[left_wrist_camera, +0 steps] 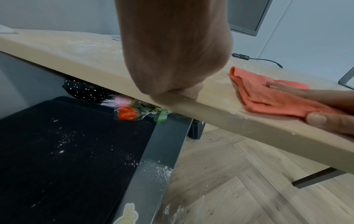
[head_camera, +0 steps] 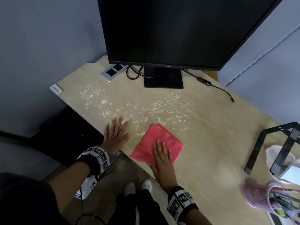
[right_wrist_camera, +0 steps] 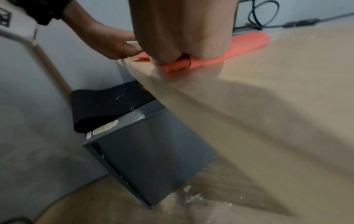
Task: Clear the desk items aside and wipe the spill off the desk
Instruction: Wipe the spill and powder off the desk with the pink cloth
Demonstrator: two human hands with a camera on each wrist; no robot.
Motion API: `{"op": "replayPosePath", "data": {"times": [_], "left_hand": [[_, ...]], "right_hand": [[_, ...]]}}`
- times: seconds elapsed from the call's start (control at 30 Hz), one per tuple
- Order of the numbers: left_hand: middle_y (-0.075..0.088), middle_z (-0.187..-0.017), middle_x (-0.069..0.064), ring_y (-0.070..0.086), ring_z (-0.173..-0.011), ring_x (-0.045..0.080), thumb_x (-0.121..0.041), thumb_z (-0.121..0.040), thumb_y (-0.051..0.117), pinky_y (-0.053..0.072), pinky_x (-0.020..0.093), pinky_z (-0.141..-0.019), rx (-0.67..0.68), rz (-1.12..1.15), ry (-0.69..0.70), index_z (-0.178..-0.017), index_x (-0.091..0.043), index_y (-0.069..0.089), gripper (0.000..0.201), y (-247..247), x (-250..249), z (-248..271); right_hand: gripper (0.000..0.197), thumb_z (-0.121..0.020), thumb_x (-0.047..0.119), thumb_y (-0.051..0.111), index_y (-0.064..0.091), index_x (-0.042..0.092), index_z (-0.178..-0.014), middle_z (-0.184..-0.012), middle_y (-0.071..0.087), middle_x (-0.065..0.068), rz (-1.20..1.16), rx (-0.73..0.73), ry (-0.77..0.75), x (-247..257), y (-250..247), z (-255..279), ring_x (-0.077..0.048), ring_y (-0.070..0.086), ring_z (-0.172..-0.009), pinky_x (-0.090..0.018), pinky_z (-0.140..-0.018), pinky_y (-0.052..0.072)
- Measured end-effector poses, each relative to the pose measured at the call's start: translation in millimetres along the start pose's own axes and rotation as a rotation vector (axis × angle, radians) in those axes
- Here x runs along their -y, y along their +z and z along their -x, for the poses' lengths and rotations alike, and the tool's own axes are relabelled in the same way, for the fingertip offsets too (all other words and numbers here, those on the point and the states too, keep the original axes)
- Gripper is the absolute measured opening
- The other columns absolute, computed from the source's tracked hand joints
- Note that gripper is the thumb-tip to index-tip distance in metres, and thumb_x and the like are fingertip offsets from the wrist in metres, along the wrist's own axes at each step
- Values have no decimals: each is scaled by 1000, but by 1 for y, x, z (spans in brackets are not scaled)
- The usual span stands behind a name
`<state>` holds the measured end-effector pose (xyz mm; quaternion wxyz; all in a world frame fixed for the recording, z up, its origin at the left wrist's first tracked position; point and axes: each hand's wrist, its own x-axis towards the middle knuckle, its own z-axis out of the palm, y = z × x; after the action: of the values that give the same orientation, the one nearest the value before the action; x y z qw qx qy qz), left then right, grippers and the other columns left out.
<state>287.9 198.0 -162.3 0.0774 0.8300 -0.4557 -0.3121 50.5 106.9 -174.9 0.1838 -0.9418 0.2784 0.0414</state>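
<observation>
Already the worktop (head_camera: pixel 211 127) is cleared in the middle, its items pushed to the right, but the white powder spill (head_camera: pixel 146 109) remains mostly unwiped. Right hand (head_camera: pixel 162 161) presses flat on the pink cloth (head_camera: pixel 168 142) at the near edge; left hand (head_camera: pixel 116 135) rests flat, holding nothing.

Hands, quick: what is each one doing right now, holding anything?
Left hand: open, fingers straight, flat on the desk by the spill, holding nothing.
Right hand: open, fingers straight, pressing the pink cloth onto the desk.
</observation>
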Motion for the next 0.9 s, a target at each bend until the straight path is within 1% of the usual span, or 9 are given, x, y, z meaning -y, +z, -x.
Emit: {"op": "replayPosePath", "data": {"times": [0.2,0.27,0.33,0.4,0.47,0.53,0.6,0.73,0.9], "left_hand": [[-36,-152,-1,-37,-137,20,-77,-56,-37,-23,42,-110,-3,-69,-32,-145,-27,-24,103,0,-2,0],[-35,-152,0,-35,-138,21,-76,-58,-37,-21,43,-110,-19,-82,-36,-146,-25,-21,103,0,-3,1],[-31,-152,1,-33,-138,22,-74,-61,-37,-19,44,-110,-31,-105,-32,-146,-21,-19,102,2,0,1],[-15,-157,9,-28,-143,22,-69,-73,-30,-11,48,-112,-43,-165,-25,-149,-22,-10,91,5,3,1],[-1,-159,14,-22,-144,21,-65,-83,-23,-6,50,-114,-62,-176,-28,-149,-25,-3,80,6,3,1],[-13,-158,9,-24,-144,23,-69,-75,-29,-11,46,-115,-63,-149,-35,-149,-23,-8,90,6,1,2],[-26,-153,5,-27,-141,24,-72,-63,-37,-13,46,-114,-69,-136,-34,-145,-17,-16,102,3,-3,3],[-29,-154,4,-31,-139,21,-73,-55,-42,-12,47,-116,-38,-135,-49,-143,-17,-22,106,3,-5,3],[-34,-150,-2,-32,-138,16,-78,-52,-40,-14,44,-116,-43,-83,-52,-139,-20,-26,105,1,-6,3]], "right_hand": [[49,-97,35,30,37,12,-140,-149,34,-8,-48,-82,104,17,8,-4,-17,-3,-147,-44,-116,11],[64,-97,51,10,38,13,-140,-150,27,-3,-105,-2,101,25,-7,-1,-19,-3,-145,-47,-116,19],[80,-87,62,3,36,16,-143,-149,19,7,-360,156,141,33,-33,1,-11,6,-141,-36,-117,17],[53,-97,44,31,50,10,-133,-126,59,15,-674,240,144,31,-62,3,5,50,-114,-13,-95,39],[31,-98,23,46,61,4,-117,-79,69,20,-974,234,225,18,-87,1,4,57,-71,-10,-62,40],[32,-96,23,49,59,3,-118,-94,69,-3,-1250,228,339,-3,-109,-2,-17,58,-83,-22,-65,46],[32,-97,23,44,55,6,-123,-112,66,-16,-1482,222,410,-28,-126,-1,-26,62,-94,-32,-76,55],[30,-100,24,36,58,13,-116,-102,70,-8,-1597,99,582,-82,-132,7,-23,66,-89,-32,-70,57],[37,-87,35,49,62,9,-110,-97,71,-5,-1489,-54,730,-113,-117,15,-26,62,-94,-34,-75,52]]}}
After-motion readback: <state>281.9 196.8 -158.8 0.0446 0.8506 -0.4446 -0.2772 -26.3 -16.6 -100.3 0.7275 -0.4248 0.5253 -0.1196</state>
